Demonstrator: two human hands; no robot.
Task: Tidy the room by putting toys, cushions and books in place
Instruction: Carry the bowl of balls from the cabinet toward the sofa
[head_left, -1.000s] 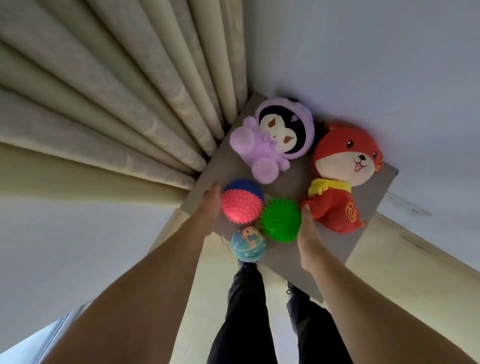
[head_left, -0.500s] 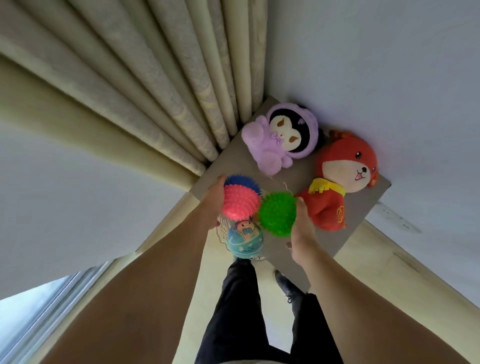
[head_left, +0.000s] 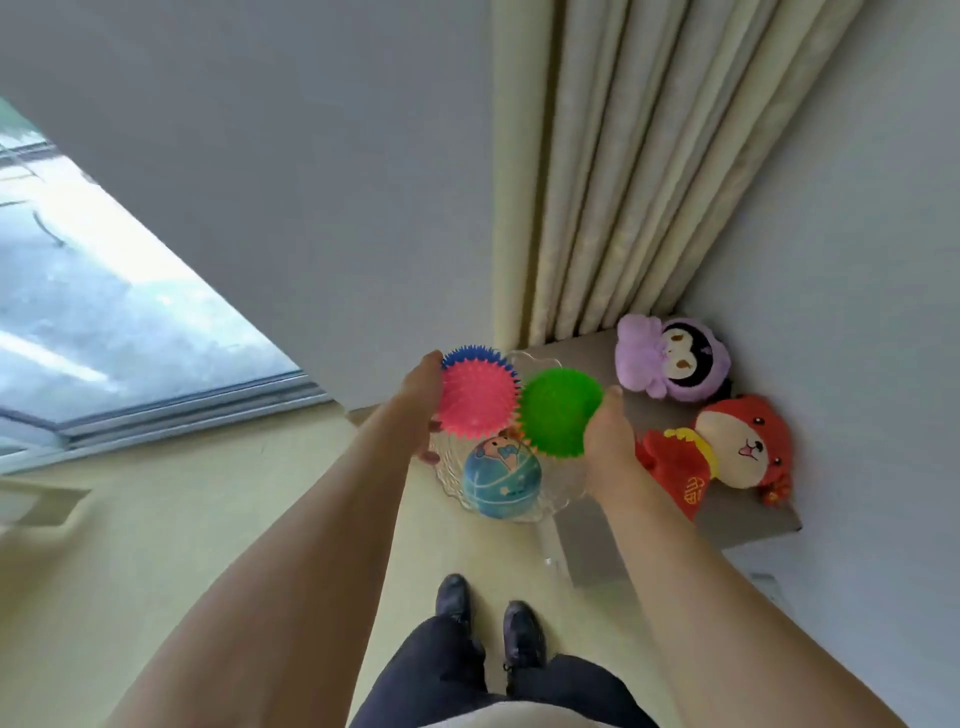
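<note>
A clear glass bowl (head_left: 563, 491) with a scalloped rim is held up between both hands, near the middle of the view, just off the 9 o'clock edge of a grey shelf (head_left: 597, 545). The bowl is round, so it has no long axis to speak of; its open mouth faces up toward the camera. Four balls sit in it, touching one another: a pink spiky ball (head_left: 477, 399) at 11 o'clock, a blue spiky ball (head_left: 470, 356) mostly hidden behind the pink one, a green spiky ball (head_left: 558, 410) at 1 o'clock, and a smooth blue globe-print ball (head_left: 501, 477) at 6 o'clock.

The left hand (head_left: 423, 410) grips the bowl's rim at 9 o'clock, fingers curled under the glass beside the pink ball. The right hand (head_left: 608, 441) grips the rim at 3 o'clock, thumb up against the green ball.

On the shelf, at 2 o'clock from the bowl, a purple plush doll (head_left: 672, 358) lies with its head toward the corner wall. At 4 o'clock a red plush dog (head_left: 727, 452) lies with its head toward 3 o'clock and its long axis running roughly 9 to 3.

Cream curtains (head_left: 623, 171) hang at 12 o'clock. A window (head_left: 104, 322) shows at 9 o'clock. Dark trousers and black shoes (head_left: 488, 613) stand on the yellowish floor (head_left: 182, 519) at 6 o'clock.
</note>
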